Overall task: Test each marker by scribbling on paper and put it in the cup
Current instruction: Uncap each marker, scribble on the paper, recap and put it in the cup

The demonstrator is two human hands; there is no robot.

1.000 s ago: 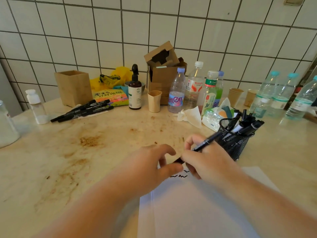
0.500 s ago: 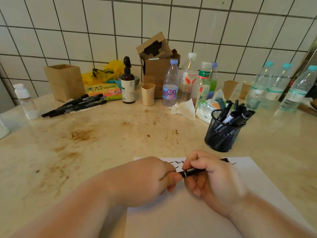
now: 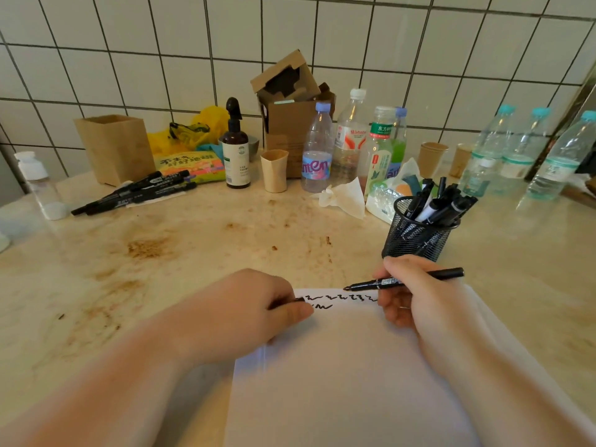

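Note:
My right hand [image 3: 416, 295] grips an uncapped black marker [image 3: 383, 282], its tip pointing left just above the top edge of the white paper [image 3: 348, 382]. Black scribbles [image 3: 338, 300] run along that top edge. My left hand [image 3: 258, 314] rests on the paper's left corner and pinches the marker's black cap [image 3: 298, 300] between thumb and fingers. A black mesh cup [image 3: 416, 233] holding several markers stands just behind my right hand. Several more black markers [image 3: 135, 195] lie in a pile at the far left of the table.
Along the tiled wall stand a wooden box [image 3: 114, 148], a dark pump bottle [image 3: 237, 153], a beige cup [image 3: 274, 171], a cardboard box [image 3: 290, 114], several plastic bottles [image 3: 351, 137], tissues [image 3: 345, 196] and paper cups [image 3: 432, 158]. The stained marble table [image 3: 180, 253] stretches left.
The cap has come off the marker: my hands have pulled apart, the left keeping the cap, the right moving the marker to the right with its tip bare.

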